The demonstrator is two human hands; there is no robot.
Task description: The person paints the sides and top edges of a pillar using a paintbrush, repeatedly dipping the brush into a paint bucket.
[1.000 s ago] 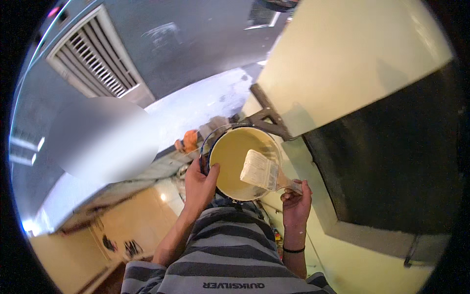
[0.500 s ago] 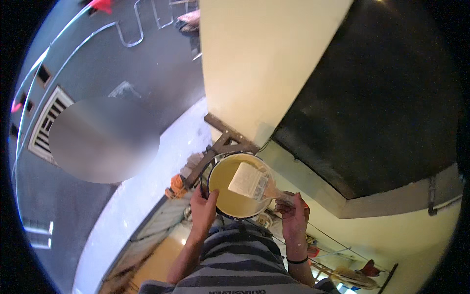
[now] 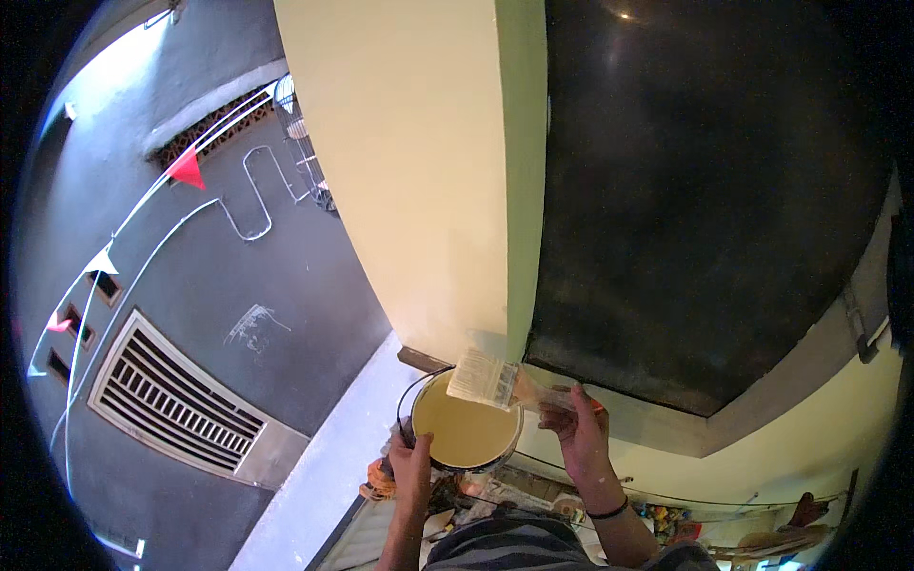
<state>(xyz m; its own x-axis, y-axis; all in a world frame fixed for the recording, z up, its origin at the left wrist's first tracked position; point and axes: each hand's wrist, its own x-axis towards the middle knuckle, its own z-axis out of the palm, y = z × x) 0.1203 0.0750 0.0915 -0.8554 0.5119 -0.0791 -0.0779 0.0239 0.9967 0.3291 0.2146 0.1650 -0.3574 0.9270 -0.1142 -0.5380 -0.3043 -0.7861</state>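
Two hands busy: left hand [image 3: 411, 468] gripping the rim of one bucket [image 3: 511, 450] of yellow paint [image 3: 465, 426], right hand [image 3: 583, 440] holding one paintbrush [image 3: 502, 383], bristles above that bucket's far edge, one slatted vent [image 3: 181, 395] away left!

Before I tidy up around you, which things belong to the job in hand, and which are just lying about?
In use: brush, in right hand; bucket, held by left hand.

Not in use: orange item near left hand; red pennant, hanging; clutter, lower right.
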